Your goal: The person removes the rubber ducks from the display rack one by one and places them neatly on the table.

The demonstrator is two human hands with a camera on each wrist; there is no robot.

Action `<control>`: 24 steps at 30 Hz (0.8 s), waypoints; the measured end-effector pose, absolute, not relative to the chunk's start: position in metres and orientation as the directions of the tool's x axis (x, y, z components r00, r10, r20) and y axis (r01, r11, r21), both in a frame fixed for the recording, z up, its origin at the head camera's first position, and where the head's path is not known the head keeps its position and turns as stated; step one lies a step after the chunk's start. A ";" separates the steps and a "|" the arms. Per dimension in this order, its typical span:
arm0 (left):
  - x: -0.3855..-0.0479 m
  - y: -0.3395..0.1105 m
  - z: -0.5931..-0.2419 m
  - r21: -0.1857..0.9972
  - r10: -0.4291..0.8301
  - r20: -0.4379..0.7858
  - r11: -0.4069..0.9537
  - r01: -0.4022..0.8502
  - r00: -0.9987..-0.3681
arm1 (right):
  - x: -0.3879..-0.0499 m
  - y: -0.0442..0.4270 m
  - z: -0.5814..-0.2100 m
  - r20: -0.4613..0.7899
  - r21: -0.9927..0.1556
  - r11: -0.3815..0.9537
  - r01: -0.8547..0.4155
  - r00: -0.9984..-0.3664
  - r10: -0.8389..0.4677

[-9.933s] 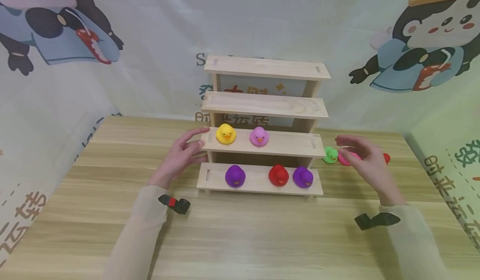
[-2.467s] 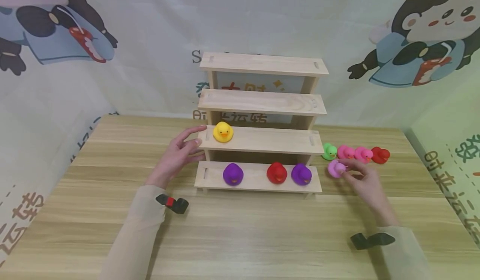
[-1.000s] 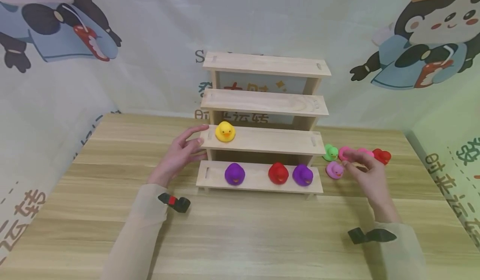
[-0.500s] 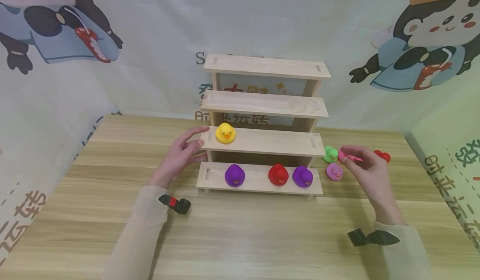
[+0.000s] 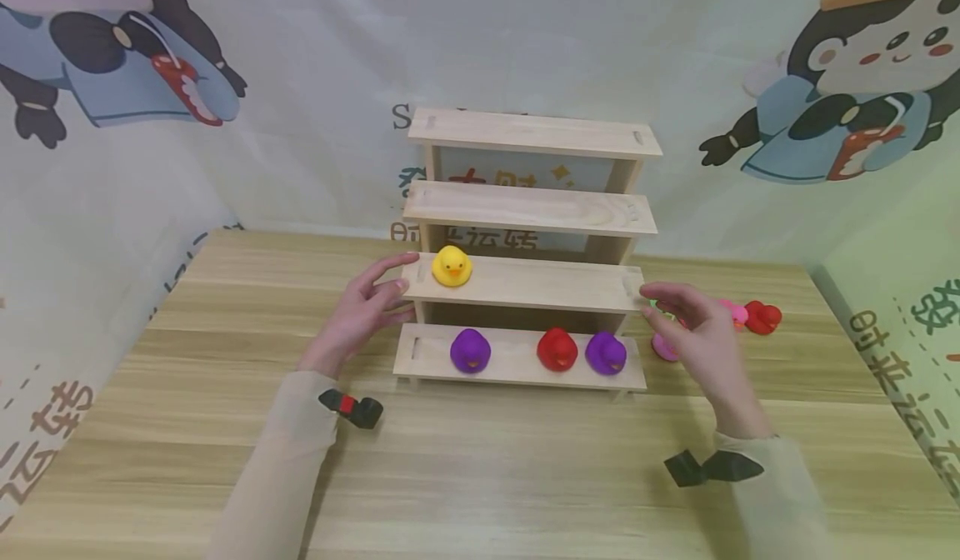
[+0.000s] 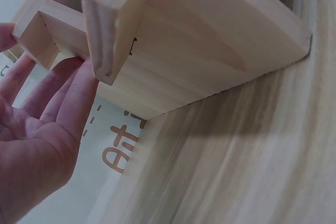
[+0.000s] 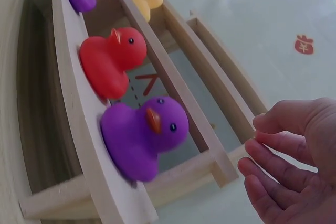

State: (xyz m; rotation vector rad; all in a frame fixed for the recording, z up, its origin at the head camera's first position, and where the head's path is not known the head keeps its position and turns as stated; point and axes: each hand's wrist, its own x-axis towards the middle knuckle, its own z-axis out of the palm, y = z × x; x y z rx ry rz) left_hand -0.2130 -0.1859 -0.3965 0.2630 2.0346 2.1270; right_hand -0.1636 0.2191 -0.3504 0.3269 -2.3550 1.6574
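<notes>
A four-tier wooden display shelf stands mid-table. My left hand holds the left end of its second tier from the bottom, thumb and fingers around the board in the left wrist view. My right hand hovers by that tier's right end, fingers loosely bent and holding nothing. A yellow rubber duck sits on this tier. Below it, the bottom tier carries a purple duck, a red duck and another purple duck. Behind my right hand, a lilac duck is partly hidden.
On the table right of the shelf, a bright pink duck and a red duck lie beyond my right hand, which covers most of a green one. A printed cloth hangs behind the wooden table.
The lilac duck went from the second tier to the table, where my right hand let go of it. That hand then moved left, to the shelf's right end. My left hand stayed put.
</notes>
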 end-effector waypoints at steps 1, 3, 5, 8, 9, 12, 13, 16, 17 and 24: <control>-0.213 -0.186 -0.397 0.999 0.255 0.002 -0.044 -0.010 -0.967 | -0.165 0.216 -0.350 0.330 -0.889 0.318 -0.329 -0.943 -0.052; -0.213 -0.186 -0.397 0.999 0.254 0.005 -0.042 -0.006 -0.967 | -0.166 0.211 -0.349 0.340 -0.890 0.301 -0.344 -0.938 -0.066; -0.212 -0.186 -0.397 0.999 0.252 0.006 -0.042 -0.004 -0.968 | -0.168 0.205 -0.349 0.343 -0.888 0.297 -0.350 -0.936 -0.078; -0.212 -0.186 -0.397 0.999 0.251 0.006 -0.040 -0.004 -0.968 | -0.169 0.197 -0.348 0.331 -0.884 0.317 -0.344 -0.939 -0.097; -0.212 -0.186 -0.397 0.999 0.251 0.006 -0.041 -0.004 -0.968 | -0.170 0.194 -0.348 0.327 -0.882 0.323 -0.344 -0.939 -0.107; -0.212 -0.186 -0.396 0.999 0.252 0.005 -0.043 -0.006 -0.968 | -0.172 0.185 -0.347 0.315 -0.879 0.332 -0.342 -0.940 -0.134; -0.212 -0.186 -0.396 0.999 0.251 0.005 -0.043 -0.006 -0.968 | -0.173 0.182 -0.347 0.315 -0.880 0.326 -0.345 -0.938 -0.143; -0.212 -0.186 -0.397 0.999 0.249 0.005 -0.040 -0.005 -0.969 | -0.175 0.174 -0.346 0.305 -0.891 0.300 -0.341 -0.939 -0.160; -0.213 -0.186 -0.397 0.999 0.248 0.005 -0.038 -0.005 -0.969 | -0.175 0.171 -0.346 0.299 -0.894 0.297 -0.336 -0.940 -0.164; -0.214 -0.186 -0.398 0.999 0.247 0.004 -0.033 -0.005 -0.969 | -0.180 0.157 -0.346 0.300 -0.895 0.279 -0.348 -0.933 -0.201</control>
